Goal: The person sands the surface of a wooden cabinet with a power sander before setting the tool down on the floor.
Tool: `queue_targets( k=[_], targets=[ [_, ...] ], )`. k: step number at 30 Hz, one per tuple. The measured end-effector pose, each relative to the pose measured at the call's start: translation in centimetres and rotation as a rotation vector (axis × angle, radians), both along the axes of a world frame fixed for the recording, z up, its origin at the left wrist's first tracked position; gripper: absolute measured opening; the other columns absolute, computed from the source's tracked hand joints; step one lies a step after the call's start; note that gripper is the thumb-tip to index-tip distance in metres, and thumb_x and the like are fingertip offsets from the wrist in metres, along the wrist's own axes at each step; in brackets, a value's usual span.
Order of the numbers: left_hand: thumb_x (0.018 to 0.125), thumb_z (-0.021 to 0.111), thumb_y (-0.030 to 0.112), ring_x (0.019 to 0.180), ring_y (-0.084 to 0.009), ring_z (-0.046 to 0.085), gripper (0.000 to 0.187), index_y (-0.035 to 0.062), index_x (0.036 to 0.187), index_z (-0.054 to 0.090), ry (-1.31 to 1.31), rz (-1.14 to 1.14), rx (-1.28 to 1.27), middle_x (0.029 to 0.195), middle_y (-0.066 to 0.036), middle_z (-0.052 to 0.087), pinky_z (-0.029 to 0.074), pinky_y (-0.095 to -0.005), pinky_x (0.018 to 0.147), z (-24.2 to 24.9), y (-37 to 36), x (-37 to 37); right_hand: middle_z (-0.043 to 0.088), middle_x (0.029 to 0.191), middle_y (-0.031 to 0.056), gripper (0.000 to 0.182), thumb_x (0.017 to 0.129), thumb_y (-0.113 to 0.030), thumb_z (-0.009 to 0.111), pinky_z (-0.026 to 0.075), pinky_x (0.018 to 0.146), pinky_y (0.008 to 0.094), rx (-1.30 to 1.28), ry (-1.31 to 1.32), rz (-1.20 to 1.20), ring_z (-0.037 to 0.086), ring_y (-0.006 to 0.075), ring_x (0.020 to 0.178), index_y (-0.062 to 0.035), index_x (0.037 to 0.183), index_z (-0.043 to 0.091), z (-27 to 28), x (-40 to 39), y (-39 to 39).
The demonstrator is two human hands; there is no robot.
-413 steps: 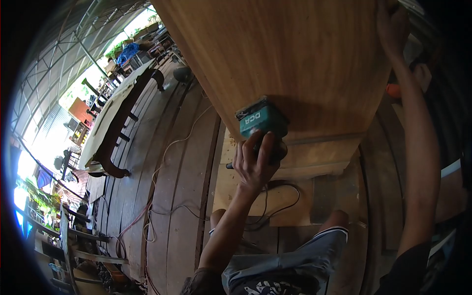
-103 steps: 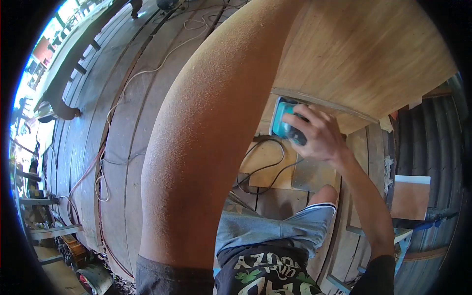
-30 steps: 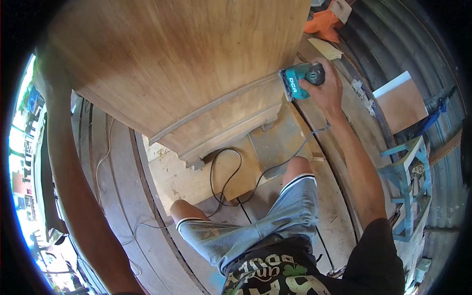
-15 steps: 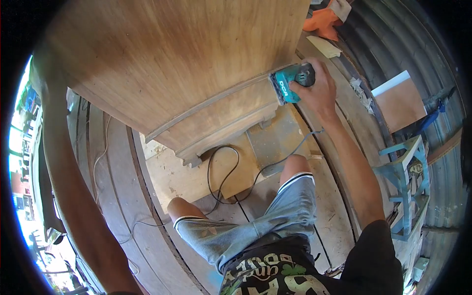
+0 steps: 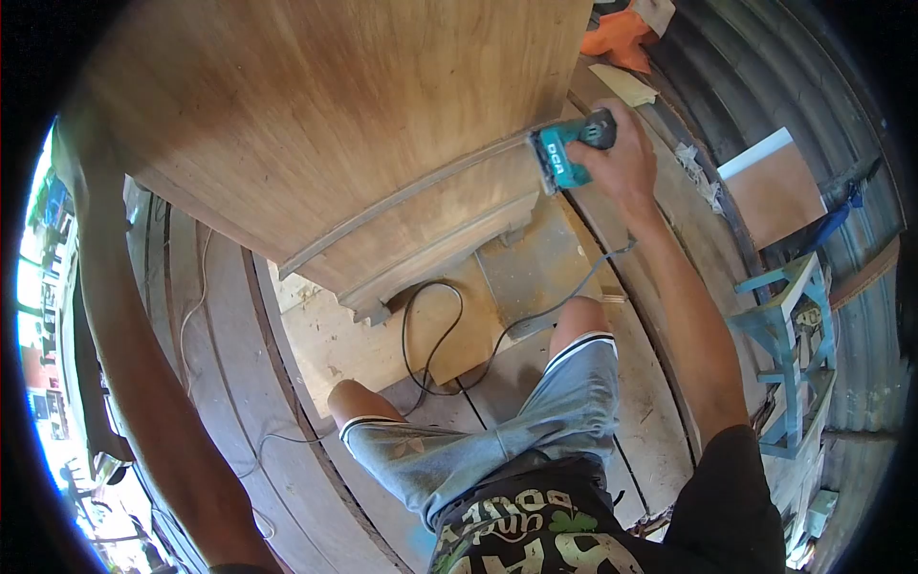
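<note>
The teal sander [image 5: 562, 158] sits pressed against the lower right corner of the big wooden cabinet [image 5: 325, 124], right at the curved moulding strip [image 5: 402, 201] that runs across the panel. The right hand [image 5: 622, 163] is wrapped over the sander's dark top, its grip closed firmly round the tool. A black power cord [image 5: 449, 330] trails from it, looping down over the plywood sheet [image 5: 382, 340] under the cabinet's foot. The left arm [image 5: 134, 364] stretches up along the cabinet's far edge; its hand is out of sight, so that grip cannot be told. Below, bare knees in grey shorts [image 5: 516, 430] hover over the plank floor [image 5: 220, 316]. Off to the right, a blue metal frame [image 5: 789, 354] stands by the corrugated wall [image 5: 765, 77].
</note>
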State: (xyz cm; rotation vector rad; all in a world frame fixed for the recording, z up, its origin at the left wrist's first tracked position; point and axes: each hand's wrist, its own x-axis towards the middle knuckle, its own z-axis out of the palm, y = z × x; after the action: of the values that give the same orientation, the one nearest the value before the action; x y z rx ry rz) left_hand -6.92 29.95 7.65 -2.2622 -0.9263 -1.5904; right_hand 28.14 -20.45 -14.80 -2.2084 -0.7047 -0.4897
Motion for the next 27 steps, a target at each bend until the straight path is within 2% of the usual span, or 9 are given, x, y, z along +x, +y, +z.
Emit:
queue_targets(
  k=[2, 9, 11, 14, 18, 21, 24, 26, 27],
  targets=[
    [0.102, 0.049, 0.044, 0.090, -0.0228, 0.069, 0.052, 0.0001, 0.122, 0.069, 0.030, -0.053, -0.129, 0.105, -0.017, 0.074, 0.052, -0.0422, 0.077, -0.4, -1.8, 0.3, 0.068, 0.109, 0.0129, 0.050, 0.068, -0.029, 0.079, 0.053, 0.086, 0.0505, -0.037, 0.031, 0.002, 0.067, 0.0394, 0.104, -0.0158, 0.113, 0.063, 0.7, 0.4, 0.0],
    [0.104, 0.048, 0.045, 0.091, -0.0224, 0.068, 0.053, 0.0003, 0.122, 0.070, -0.032, 0.003, -0.073, 0.104, -0.016, 0.074, 0.051, -0.0408, 0.080, -0.4, -2.1, 1.0, 0.069, 0.106, 0.0115, 0.050, 0.066, -0.028, 0.079, 0.053, 0.085, 0.0500, -0.027, 0.017, -0.002, 0.067, 0.0390, 0.103, -0.0176, 0.112, 0.064, 0.6, -2.3, 1.7],
    [0.104, 0.046, 0.045, 0.094, -0.0234, 0.069, 0.053, 0.0016, 0.124, 0.070, -0.154, -0.130, -0.055, 0.107, -0.016, 0.074, 0.052, -0.0404, 0.083, -1.1, -3.9, 2.0, 0.069, 0.108, 0.0118, 0.050, 0.065, -0.028, 0.079, 0.053, 0.085, 0.0502, -0.024, 0.055, -0.010, 0.067, 0.0393, 0.103, -0.0175, 0.112, 0.064, 1.1, -0.9, 1.0],
    [0.104, 0.046, 0.046, 0.098, -0.0244, 0.069, 0.054, 0.0029, 0.125, 0.071, -0.165, -0.183, -0.013, 0.111, -0.015, 0.074, 0.052, -0.0401, 0.086, -1.5, -2.0, 2.2, 0.069, 0.110, 0.0118, 0.051, 0.065, -0.027, 0.079, 0.053, 0.086, 0.0503, -0.050, 0.099, -0.027, 0.067, 0.0395, 0.104, -0.0173, 0.113, 0.064, 1.7, -0.3, 0.6],
    [0.104, 0.046, 0.046, 0.099, -0.0244, 0.069, 0.053, 0.0051, 0.126, 0.071, -0.039, -0.025, -0.049, 0.116, -0.013, 0.073, 0.053, -0.0399, 0.087, -0.7, -2.5, 1.6, 0.070, 0.110, 0.0108, 0.051, 0.065, -0.026, 0.078, 0.053, 0.087, 0.0495, -0.064, 0.029, -0.030, 0.067, 0.0380, 0.106, -0.0176, 0.114, 0.065, 0.8, -2.2, 2.0],
    [0.104, 0.046, 0.047, 0.104, -0.0247, 0.070, 0.054, 0.0059, 0.131, 0.068, -0.110, -0.154, -0.089, 0.123, -0.013, 0.072, 0.053, -0.0398, 0.088, -1.2, -1.9, 1.6, 0.070, 0.111, 0.0108, 0.050, 0.065, -0.027, 0.078, 0.053, 0.088, 0.0494, -0.031, 0.047, -0.020, 0.067, 0.0378, 0.107, -0.0170, 0.113, 0.066, 1.5, -3.2, 2.1],
    [0.104, 0.045, 0.048, 0.107, -0.0249, 0.070, 0.055, 0.0065, 0.133, 0.066, -0.168, -0.240, -0.104, 0.127, -0.013, 0.072, 0.053, -0.0397, 0.089, -1.1, -1.7, 1.5, 0.068, 0.114, 0.0114, 0.051, 0.065, -0.029, 0.077, 0.053, 0.089, 0.0497, -0.059, 0.137, -0.026, 0.067, 0.0376, 0.108, -0.0165, 0.113, 0.066, 2.1, -0.2, 0.5],
    [0.102, 0.052, 0.040, 0.094, -0.0235, 0.072, 0.040, 0.0078, 0.117, 0.071, -0.009, -0.089, 0.234, 0.105, -0.012, 0.074, 0.058, -0.0364, 0.080, -1.2, -2.0, 1.7, 0.069, 0.114, 0.0113, 0.052, 0.064, -0.029, 0.078, 0.053, 0.090, 0.0494, -0.108, 0.132, -0.085, 0.066, 0.0374, 0.109, -0.0165, 0.113, 0.066, 2.5, 2.7, -0.6],
    [0.102, 0.052, 0.040, 0.094, -0.0235, 0.072, 0.040, 0.0078, 0.117, 0.071, -0.013, -0.095, 0.241, 0.105, -0.012, 0.074, 0.058, -0.0364, 0.080, -1.0, -2.6, 1.8, 0.069, 0.114, 0.0112, 0.053, 0.063, -0.029, 0.078, 0.052, 0.090, 0.0492, -0.157, 0.129, -0.144, 0.066, 0.0373, 0.109, -0.0165, 0.114, 0.066, 2.6, 3.7, -1.3]
  ],
)
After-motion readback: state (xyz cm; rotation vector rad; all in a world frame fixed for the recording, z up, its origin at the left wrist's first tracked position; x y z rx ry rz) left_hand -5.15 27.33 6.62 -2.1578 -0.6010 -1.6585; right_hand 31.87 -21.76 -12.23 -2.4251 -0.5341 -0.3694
